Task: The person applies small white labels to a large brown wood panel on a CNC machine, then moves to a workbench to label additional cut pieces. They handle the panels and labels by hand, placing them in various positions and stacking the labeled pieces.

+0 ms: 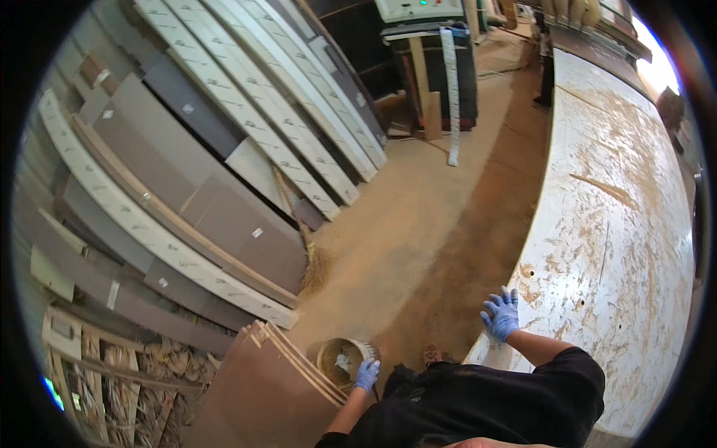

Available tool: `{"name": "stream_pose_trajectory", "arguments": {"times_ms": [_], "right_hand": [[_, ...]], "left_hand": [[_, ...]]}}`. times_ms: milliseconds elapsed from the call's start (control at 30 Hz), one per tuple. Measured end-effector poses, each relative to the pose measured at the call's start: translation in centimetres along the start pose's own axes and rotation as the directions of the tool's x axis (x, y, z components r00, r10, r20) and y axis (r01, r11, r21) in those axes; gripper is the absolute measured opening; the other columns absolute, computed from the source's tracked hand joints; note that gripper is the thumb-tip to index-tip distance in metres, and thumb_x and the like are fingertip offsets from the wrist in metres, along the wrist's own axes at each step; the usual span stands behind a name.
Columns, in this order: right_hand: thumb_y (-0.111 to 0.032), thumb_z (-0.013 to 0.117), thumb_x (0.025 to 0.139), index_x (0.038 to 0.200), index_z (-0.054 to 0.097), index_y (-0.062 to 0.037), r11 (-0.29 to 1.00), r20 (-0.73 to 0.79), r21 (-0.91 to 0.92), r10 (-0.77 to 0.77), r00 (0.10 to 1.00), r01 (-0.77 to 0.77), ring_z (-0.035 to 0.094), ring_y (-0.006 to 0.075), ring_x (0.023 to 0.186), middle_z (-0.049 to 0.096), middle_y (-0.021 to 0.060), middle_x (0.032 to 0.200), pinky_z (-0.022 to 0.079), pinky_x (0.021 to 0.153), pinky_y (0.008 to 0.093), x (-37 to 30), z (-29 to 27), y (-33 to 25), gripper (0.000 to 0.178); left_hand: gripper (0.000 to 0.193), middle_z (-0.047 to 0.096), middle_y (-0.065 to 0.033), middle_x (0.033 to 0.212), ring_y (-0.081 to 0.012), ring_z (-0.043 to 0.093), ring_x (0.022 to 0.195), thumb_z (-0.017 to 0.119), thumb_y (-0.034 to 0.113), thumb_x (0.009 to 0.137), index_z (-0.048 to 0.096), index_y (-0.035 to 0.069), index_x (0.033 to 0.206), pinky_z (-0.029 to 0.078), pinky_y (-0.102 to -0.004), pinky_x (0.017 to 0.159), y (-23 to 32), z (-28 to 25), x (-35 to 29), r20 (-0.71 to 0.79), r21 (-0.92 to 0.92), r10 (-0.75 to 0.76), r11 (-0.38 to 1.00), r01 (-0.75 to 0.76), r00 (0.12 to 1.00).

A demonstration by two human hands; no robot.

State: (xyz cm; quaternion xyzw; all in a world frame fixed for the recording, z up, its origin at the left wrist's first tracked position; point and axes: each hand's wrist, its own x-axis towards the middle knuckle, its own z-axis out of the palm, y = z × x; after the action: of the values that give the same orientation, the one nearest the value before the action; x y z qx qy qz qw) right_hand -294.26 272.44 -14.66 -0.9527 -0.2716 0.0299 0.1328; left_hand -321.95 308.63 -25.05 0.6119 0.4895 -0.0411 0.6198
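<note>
My left hand (366,375), in a thin blue glove, hangs low beside the right rim of a round bucket (326,361). Its fingers look loosely stretched with nothing in them; whether they touch the rim I cannot tell. Inside the bucket lies a crumpled whitish piece (343,361). At the left edge of a long white worktable (582,246) is my right hand (502,315), gloved in blue as well. Its fingers are spread apart and hold nothing. Small dark holes and brown dust marks show on the tabletop.
Brown panels (261,388) stand on edge left of the bucket. Long boards (187,216) lean on the left wall, with a broom (315,269) against them. Scrap wood (134,381) fills the lower left. A dark cabinet (441,82) stands beyond the dusty floor.
</note>
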Motion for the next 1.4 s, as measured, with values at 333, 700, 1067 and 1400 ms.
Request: {"name": "stream_pose_trajectory", "arguments": {"times_ms": [333,700,1067,1400], "right_hand": [[-0.026,0.062,0.075,0.095,0.062,-0.0159,0.983,-0.16,0.096,0.171,0.972,-0.157,0.035,0.0302,0.126,0.058,0.003,0.106,0.013,0.111,0.0513,2.0,-0.6,-2.2,0.023],[-0.024,0.065,0.066,0.078,0.065,-0.0227,0.85,-0.161,-0.033,0.514,0.842,-0.525,0.044,0.0294,0.112,0.061,-0.0005,0.09,0.013,0.107,0.0564,10.1,4.1,-4.9,0.012],[-0.027,0.065,0.073,0.085,0.067,-0.019,0.709,-0.116,0.425,0.66,0.743,-0.563,0.052,0.0286,0.102,0.063,0.0042,0.095,0.039,0.09,0.0417,35.6,3.8,5.0,0.014],[-0.033,0.061,0.077,0.096,0.066,-0.0176,0.772,-0.067,0.334,0.592,0.803,-0.541,0.051,0.03,0.105,0.059,0.006,0.11,0.042,0.089,0.0415,54.4,-4.4,25.3,0.025]], "left_hand": [[0.046,0.061,-0.0155,0.112,-0.0265,0.056,0.103,0.058,0.035,0.086,0.057,0.0,0.115,0.041,-0.0341,0.092,6.8,1.7,18.6,0.495,0.68,-0.064,0.649,-0.341,0.866],[0.045,0.059,-0.001,0.101,-0.013,0.054,0.082,0.06,0.037,0.085,0.049,0.016,0.123,0.048,-0.0313,0.07,30.1,9.9,37.5,0.453,0.452,-0.015,0.866,-0.215,0.891],[0.042,0.057,0.003,0.11,-0.0124,0.054,0.091,0.06,0.037,0.086,0.049,0.021,0.123,0.047,-0.0311,0.073,50.2,29.5,44.3,0.625,0.264,0.016,0.937,-0.231,0.78],[0.036,0.059,0.006,0.099,-0.0125,0.057,0.082,0.061,0.031,0.086,0.051,0.023,0.12,0.048,-0.0296,0.069,66.7,48.6,50.5,0.683,-0.133,0.142,0.989,-0.07,0.716]]}}
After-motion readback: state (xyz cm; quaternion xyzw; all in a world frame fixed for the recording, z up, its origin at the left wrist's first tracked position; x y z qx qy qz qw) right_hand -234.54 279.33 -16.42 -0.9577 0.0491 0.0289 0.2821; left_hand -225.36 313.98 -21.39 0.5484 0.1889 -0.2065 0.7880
